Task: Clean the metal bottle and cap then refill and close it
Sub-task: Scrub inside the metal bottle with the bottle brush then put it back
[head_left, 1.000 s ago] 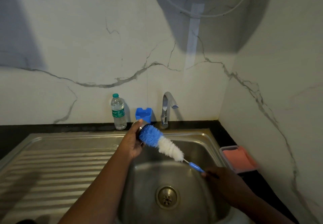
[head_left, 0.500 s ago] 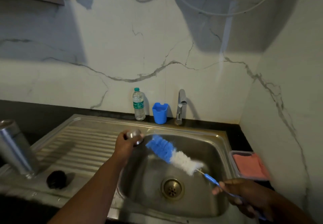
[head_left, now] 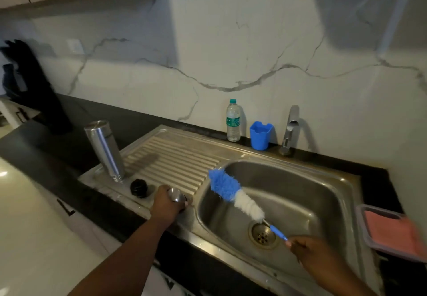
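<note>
Left hand [head_left: 165, 205] lowered cap [head_left: 176, 196] onto drainboard [head_left: 175, 159]; right hand [head_left: 307, 249] holds brush [head_left: 235, 196]

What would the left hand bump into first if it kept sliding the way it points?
Probably the small black round cap lying just beyond the left hand on the ribbed steel draining board, though depth is unclear.

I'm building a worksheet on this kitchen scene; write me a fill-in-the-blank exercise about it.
1. The left hand holds a small metal ___ over the drainboard.
2. The right hand holds a bottle ___ by its handle.
3. The blue cup stands between the plastic bottle and the ___.

Missing words: cap; brush; tap
</note>
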### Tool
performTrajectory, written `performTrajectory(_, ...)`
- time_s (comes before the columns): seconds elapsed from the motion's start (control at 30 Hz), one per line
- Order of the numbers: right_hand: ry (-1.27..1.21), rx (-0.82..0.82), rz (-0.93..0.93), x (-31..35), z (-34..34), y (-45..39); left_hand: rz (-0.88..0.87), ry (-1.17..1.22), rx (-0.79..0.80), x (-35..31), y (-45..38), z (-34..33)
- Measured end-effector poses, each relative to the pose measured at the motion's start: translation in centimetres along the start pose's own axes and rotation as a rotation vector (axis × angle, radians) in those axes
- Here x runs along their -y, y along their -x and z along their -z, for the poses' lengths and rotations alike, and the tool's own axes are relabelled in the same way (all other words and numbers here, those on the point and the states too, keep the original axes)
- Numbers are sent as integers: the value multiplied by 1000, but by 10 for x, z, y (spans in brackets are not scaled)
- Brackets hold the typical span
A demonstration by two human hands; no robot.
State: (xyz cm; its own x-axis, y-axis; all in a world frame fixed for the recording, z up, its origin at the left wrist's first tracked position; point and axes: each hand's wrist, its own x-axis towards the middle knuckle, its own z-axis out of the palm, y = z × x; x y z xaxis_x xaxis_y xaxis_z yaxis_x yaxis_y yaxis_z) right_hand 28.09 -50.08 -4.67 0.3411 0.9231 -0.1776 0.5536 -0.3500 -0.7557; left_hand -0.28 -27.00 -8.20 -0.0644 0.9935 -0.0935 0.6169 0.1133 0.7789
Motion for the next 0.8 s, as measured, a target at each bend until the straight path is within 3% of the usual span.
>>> performTrajectory(0.17, -36, -12, -41, 10, -11, 0, -43, -180, 20, 12, -10, 13)
performTrajectory(0.23, -5, -5, -60, 19, -12, -3, -91, -221, -120, 16, -10, 18)
performTrajectory(0.33, -25, -29, -94, 38, -14, -7, -41, -76, -397, 25, -22, 29)
performTrajectory(0.4, -53, -50, -112, 50, -15, -8, 9, -27, -444, 33, -34, 37)
performTrajectory(0.53, -48, -74, -149, 76, -33, -18, 62, -26, -292, 60, -72, 55)
performTrajectory(0.7, -5, -109, -157, 106, -48, -29, -103, -161, -128, 63, -104, 72)
performTrajectory(0.8, -25, -152, -182, 127, -52, -28, -133, 2, -84, 36, -124, 81)
